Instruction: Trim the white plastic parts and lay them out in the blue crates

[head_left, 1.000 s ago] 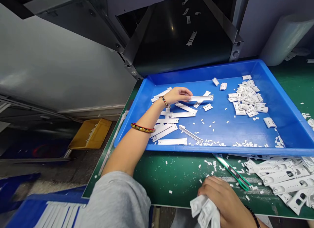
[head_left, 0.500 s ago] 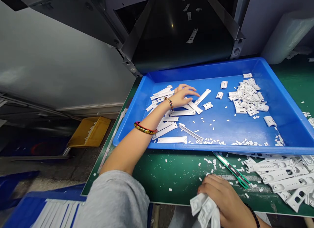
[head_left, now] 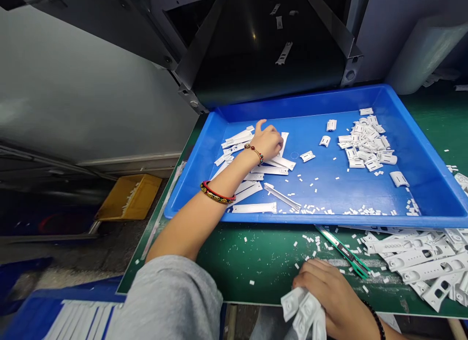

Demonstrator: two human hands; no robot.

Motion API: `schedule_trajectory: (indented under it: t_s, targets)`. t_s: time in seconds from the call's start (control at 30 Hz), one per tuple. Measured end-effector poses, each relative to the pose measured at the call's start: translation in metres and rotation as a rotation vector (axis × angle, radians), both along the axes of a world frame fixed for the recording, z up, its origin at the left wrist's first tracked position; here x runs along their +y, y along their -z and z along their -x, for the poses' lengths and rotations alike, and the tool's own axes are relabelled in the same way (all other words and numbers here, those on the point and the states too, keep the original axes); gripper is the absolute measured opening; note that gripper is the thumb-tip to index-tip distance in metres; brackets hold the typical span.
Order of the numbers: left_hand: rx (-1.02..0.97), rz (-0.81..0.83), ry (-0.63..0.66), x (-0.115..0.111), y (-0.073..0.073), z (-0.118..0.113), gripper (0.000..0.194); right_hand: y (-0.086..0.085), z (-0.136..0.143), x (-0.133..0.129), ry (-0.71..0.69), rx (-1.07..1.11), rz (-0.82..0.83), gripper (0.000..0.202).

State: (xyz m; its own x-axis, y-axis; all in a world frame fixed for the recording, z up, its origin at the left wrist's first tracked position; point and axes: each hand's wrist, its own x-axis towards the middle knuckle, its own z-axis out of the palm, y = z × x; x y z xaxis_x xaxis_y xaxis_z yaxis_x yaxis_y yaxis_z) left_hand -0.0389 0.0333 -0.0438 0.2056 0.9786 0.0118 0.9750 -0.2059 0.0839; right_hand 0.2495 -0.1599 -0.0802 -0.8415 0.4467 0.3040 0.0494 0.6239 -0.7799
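Note:
My left hand point(head_left: 268, 142) is over the left part of the blue tray point(head_left: 303, 220), its fingers curled on a long white strip point(head_left: 284, 144) that stands out past the fingertips. Other long white strips point(head_left: 255, 208) lie under and around that hand. Near the table's front edge, my right hand point(head_left: 327, 293) is wrapped round several white plastic pieces point(head_left: 309, 311), whose ends point down to the left. Short curved white pieces point(head_left: 365, 140) are heaped in the tray's right part, with a few loose ones point(head_left: 307, 156) nearer the middle.
A green cutter knife point(head_left: 343, 251) lies on the green table point(head_left: 234, 267) between the tray and my right hand. Long white parts point(head_left: 431, 264) are piled at the right. Behind the tray, a black conveyor belt point(head_left: 252, 71) carries white pieces. A yellow bin point(head_left: 129, 197) stands at the left.
My left hand's fingers have curled in from a spread reach, and the angled strip has shifted left with them. The view has moved slightly. My right hand keeps its hold.

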Motion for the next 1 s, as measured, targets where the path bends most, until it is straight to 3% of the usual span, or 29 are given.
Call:
schedule_trajectory:
  t_s: [0.17,0.3,0.47,0.57,0.67,0.8,0.9,1.0]
  targets:
    - [0.060,-0.044,0.111,-0.006,-0.001,-0.017,0.028,0.001,0.000,-0.001,-0.003,-0.001,0.001,0.028]
    - [0.037,0.091,0.160,-0.009,0.002,-0.041,0.053,0.002,0.000,-0.001,-0.003,0.007,-0.002,0.024]
    - [-0.057,0.204,-0.027,0.001,0.020,-0.074,0.075,0.001,0.001,-0.001,-0.001,-0.010,-0.019,0.026]
    - [-0.169,0.331,-0.208,0.019,0.028,-0.106,0.086,0.002,0.001,-0.002,0.000,-0.009,-0.027,0.025]
    - [-0.308,0.238,-0.383,0.046,0.032,-0.147,0.086,0.005,0.002,-0.002,0.019,-0.002,-0.038,0.026]
    - [-0.527,0.144,-0.474,0.089,0.031,-0.194,0.085,0.010,0.004,-0.002,0.035,0.007,-0.050,0.028]
    - [-0.678,0.181,-0.436,0.109,0.030,-0.217,0.088,0.015,0.005,-0.003,0.031,-0.004,-0.060,0.026]
    - [-0.698,0.190,-0.218,0.106,0.031,-0.229,0.085,0.018,0.006,-0.003,0.047,0.008,-0.095,0.023]
